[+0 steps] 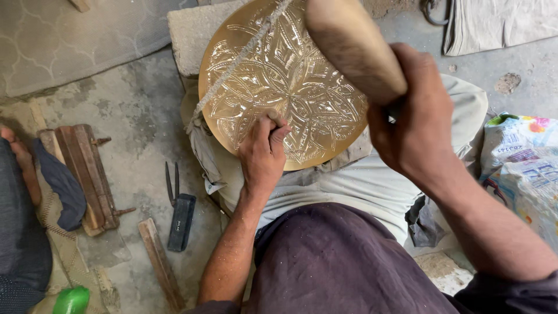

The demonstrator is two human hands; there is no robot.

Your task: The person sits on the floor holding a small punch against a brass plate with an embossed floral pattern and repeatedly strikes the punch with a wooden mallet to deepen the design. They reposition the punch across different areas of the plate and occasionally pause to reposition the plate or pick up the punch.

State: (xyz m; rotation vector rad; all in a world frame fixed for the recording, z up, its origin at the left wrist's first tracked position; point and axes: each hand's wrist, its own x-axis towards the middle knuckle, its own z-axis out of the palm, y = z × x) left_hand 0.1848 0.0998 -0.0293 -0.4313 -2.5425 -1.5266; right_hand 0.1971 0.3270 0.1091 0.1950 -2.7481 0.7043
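Brass plate [302, 75] on lap, engraved nearly all over. Left hand [263, 152] pinched shut on chisel [283, 123] near lower rim; right hand [414, 119] gripping raised wooden mallet [351, 46].

Left hand [263, 152]: forearm extended far, fingers pinched closed, apparently around 1 thin tool, mostly hidden. Right hand [414, 119]: raised at right, fist clenched around 1 thick wooden handle.
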